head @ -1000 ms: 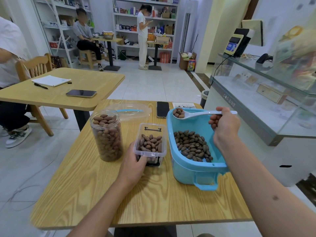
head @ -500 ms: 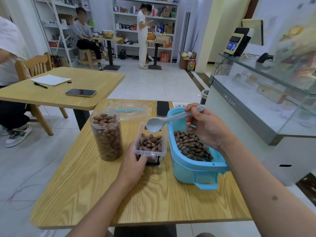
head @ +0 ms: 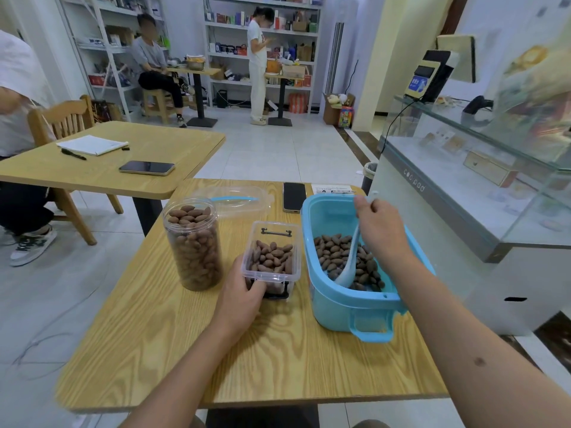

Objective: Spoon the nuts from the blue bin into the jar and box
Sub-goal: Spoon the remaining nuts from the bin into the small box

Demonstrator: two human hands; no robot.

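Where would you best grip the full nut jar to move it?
Around the jar's upper wall, just under the open rim, coming from its free left side. It stands upright and lidless; the box and left hand crowd its right.

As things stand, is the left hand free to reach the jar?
Probably not at once: the left hand grips the clear box. The jar stands just beside it with nothing between, so letting go would suffice.

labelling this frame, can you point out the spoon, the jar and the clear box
spoon [head: 346, 271]: head view, on the white bowl dipped into the nuts.
jar [head: 194, 251]: head view, on its clear side wall.
clear box [head: 272, 274]: head view, on the near rim.
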